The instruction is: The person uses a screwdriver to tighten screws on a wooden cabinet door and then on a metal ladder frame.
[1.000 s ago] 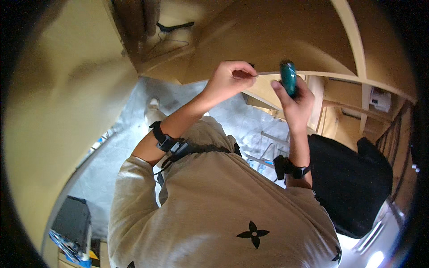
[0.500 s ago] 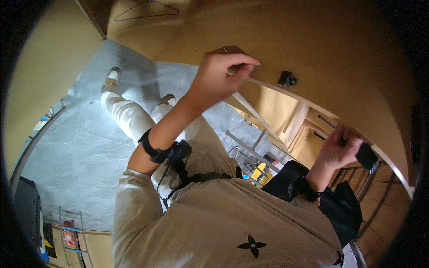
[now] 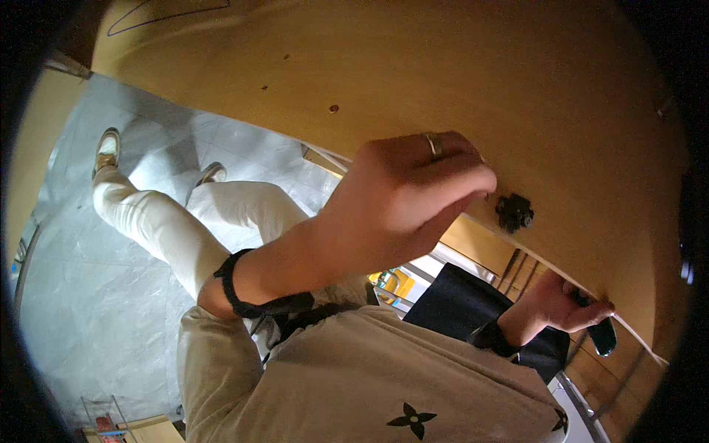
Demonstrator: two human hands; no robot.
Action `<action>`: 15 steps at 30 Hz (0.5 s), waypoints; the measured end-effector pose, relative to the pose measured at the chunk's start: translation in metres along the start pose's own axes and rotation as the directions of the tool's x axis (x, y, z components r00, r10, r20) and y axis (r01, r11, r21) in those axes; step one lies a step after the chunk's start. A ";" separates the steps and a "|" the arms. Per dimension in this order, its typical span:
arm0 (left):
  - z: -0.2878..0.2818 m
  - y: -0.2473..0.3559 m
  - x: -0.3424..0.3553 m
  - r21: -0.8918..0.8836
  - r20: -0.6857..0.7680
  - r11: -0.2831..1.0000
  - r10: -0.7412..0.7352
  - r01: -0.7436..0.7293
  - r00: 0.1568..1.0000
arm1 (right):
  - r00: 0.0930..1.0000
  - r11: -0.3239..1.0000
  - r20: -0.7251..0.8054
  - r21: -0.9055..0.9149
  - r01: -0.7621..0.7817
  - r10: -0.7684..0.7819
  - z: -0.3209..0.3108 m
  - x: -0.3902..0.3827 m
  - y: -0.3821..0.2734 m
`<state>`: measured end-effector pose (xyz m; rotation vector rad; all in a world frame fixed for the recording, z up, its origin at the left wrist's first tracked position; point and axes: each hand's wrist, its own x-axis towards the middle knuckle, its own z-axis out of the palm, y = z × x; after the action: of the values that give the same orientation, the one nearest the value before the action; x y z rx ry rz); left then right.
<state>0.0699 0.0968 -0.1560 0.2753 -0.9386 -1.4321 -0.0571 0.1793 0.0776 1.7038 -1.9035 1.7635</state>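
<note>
— Hands in view: how is each disposed?
— By the right hand (image 3: 554,308), closed in a curled grip, a dark glossy object (image 3: 603,338) is held; its rounded end is seen projecting past the fingers, beside the edge of a wooden panel (image 3: 413,66). The left hand (image 3: 413,199) is curled, its fingers drawn toward the thumb; whether anything is pinched there cannot be told.
— What is shown nearest the left fingertips?
— On the panel, close to its edge, a small black fitting (image 3: 515,213) is seen, just beside the fingertips but apart from them.
— Which markings are displayed?
— A dark four-petalled motif (image 3: 411,421) is borne on the beige shirt (image 3: 347,362).
— How is the space bounded?
— By the panel's edge, a diagonal is traced from upper left to lower right, crossed by the left hand. To the left, grey floor (image 3: 103,295) is exposed around the white trousers (image 3: 159,214).
</note>
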 end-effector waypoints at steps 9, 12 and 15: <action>0.016 -0.003 -0.004 -0.121 -0.139 0.992 0.003 -0.020 0.990 | 0.987 0.981 -0.066 -0.143 0.134 -0.144 0.010 -0.003 -0.006; 0.021 0.002 -0.004 -0.150 -0.140 0.988 0.004 -0.026 0.990 | 0.980 0.981 -0.132 -0.145 0.133 -0.152 0.017 -0.005 -0.006; 0.024 0.005 -0.006 -0.144 -0.121 0.989 0.001 -0.019 0.993 | 0.991 0.992 -0.085 -0.082 0.096 -0.102 0.007 -0.005 -0.011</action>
<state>0.0579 0.1117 -0.1401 0.2458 -0.7330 -1.4501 -0.0435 0.1804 0.0794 1.6343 -1.7938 1.6777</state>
